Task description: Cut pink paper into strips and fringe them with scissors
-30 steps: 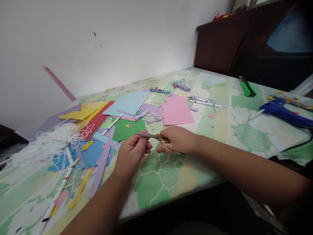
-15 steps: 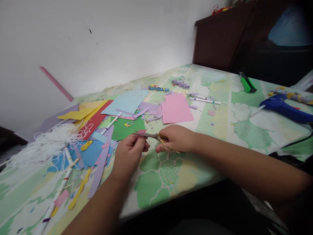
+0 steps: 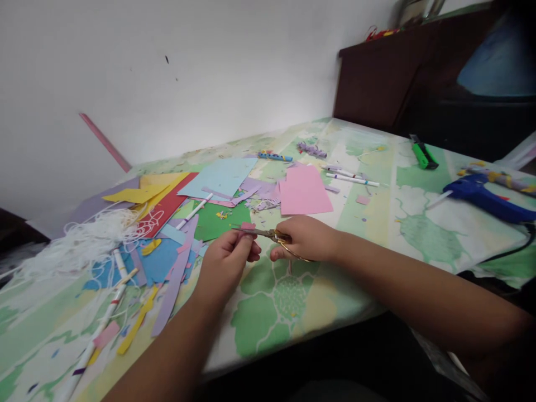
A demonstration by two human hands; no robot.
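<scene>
Near the front of the table, my right hand [image 3: 304, 239] grips a pair of scissors [image 3: 268, 233] with gold handles, blades pointing left. Between the fingertips of my left hand [image 3: 228, 259] is a small piece of pink paper [image 3: 248, 226], and the scissor blades lie against it. My left fingers partly hide the paper's lower part. Just beyond my hands lie a green sheet [image 3: 224, 219] and a pink sheet [image 3: 305, 192].
A tangle of white string [image 3: 92, 240] and coloured paper strips [image 3: 176, 285] spread on the left. To the right are a blue glue gun [image 3: 488, 195] and a green utility knife [image 3: 424, 154]. White pens [image 3: 352, 179] lie toward the back. A wall [image 3: 209, 72] stands behind.
The view has tilted slightly, so the table sits a little lower in it. Both hands keep nearly the same pose, with the scissors still at the pink paper.
</scene>
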